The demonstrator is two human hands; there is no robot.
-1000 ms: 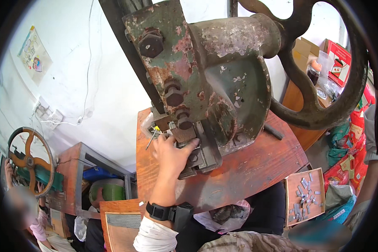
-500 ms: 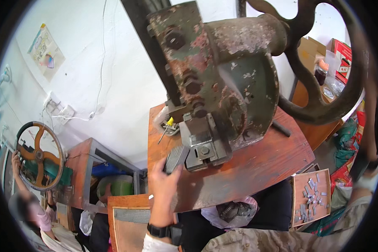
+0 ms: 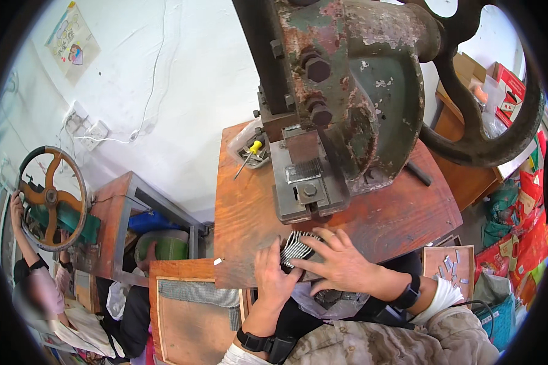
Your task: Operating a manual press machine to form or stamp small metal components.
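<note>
A ridged stack of thin grey metal strips (image 3: 296,248) is held just in front of the press, over the table's front edge. My left hand (image 3: 274,277) is closed on its left side, thumb below. From the right, my right hand (image 3: 344,264) reaches onto the same stack, its fingers curved around the right side. Behind them stands a worn green hand press (image 3: 329,79) with a bolted metal die block (image 3: 310,191) at its base. A small patch of ridged metal strips (image 3: 303,171) lies on that block. The stack partly hides my fingertips.
A yellow-handled screwdriver (image 3: 249,158) leans on a plastic tub by the press. The press's large wheel (image 3: 469,134) curves at right. A wooden tray (image 3: 429,261) with metal pieces sits lower right, another tray (image 3: 164,334) lower left. A co-worker's hand (image 3: 18,210) grips a wheel at far left.
My right hand has come from the far right to the stack. My left hand has drawn the stack back from the die block toward me. The view has shifted.
</note>
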